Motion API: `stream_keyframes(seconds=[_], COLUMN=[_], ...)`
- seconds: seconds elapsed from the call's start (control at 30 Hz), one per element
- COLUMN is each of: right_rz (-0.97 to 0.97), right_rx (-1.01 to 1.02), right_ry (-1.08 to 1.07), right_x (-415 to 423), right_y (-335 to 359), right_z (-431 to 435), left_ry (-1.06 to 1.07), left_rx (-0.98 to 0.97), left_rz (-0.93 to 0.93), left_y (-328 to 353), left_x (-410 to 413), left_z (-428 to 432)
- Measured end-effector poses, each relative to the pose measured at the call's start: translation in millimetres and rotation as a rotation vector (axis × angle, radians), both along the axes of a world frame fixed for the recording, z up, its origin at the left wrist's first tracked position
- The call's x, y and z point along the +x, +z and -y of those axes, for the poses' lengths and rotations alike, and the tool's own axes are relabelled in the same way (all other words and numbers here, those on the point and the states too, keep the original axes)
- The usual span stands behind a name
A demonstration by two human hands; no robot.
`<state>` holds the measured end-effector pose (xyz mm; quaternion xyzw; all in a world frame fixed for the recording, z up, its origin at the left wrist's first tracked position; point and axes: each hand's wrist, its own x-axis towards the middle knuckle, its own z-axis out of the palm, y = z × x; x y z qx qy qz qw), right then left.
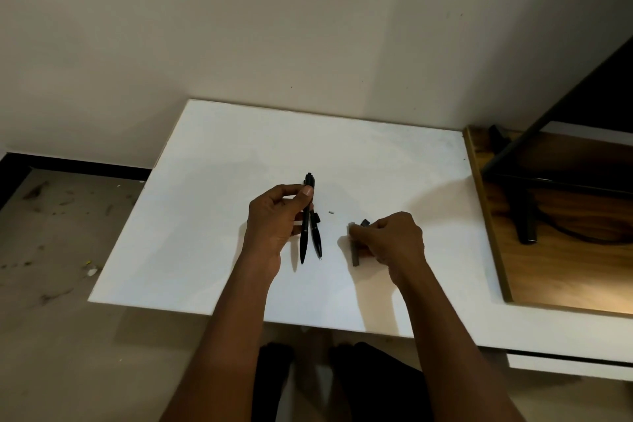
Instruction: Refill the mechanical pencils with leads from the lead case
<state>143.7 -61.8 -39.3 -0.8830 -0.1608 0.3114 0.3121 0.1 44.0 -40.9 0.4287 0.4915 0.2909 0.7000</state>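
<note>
left hand (274,216): closed round a black mech pencil (306,219), thumb + fingers pinching the upper barrel, tip pointing down toward the person, cap end up.
2nd pencil (315,233): lies on the white board (212,233) just right of the held one, nearly touching it; clip side faces right.
right hand (390,236): curled on the lead case (355,250), a grey slim box, gripped w/ fingers on its far side; case rests low on or at the board, can't tell if lifted.
case lid: a dark bit (365,223) sits at the case top by the knuckles, prob the cap flipped or slid open, but too small to be sure.
small white piece (331,212): on the board btwn the two hands; maybe an eraser plug from a pencil, can't confirm.
leads: none visible, too thin at this res.
progress: early by my read. pencil picked up, case in hand and likely being opened. no sign of a lead in fingers or going into a barrel.
left to do: get a lead out, feed it into the held pencil's top, close it, then repeat for the 2nd pencil, shut the case.
surroundings: wooden desk (561,250) to the right, well apart from the work.
</note>
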Motion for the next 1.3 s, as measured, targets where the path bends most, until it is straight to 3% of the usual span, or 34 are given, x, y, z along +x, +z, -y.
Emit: stream_keyframes(seconds=[0.23,0.47,0.67,1.3], right_rz=[-0.014,-0.331,-0.493,-0.807], right_rx=[0.119,0.469,0.719,0.861], right_ry=[0.028,-0.058,-0.066,-0.084], right_x=[4,8,3,0], right_y=[2,15,17,17], right_z=[6,2,-7,-10], left_ry=[-0.011,-0.027,-0.039,-0.041], left_rx=[0.002,-0.02,-0.046,-0.045], left_rz=[-0.002,0.026,0.072,0.132], left_y=[1,4,7,8], left_x=[0,0,3,1], left_z=[1,2,4,2])
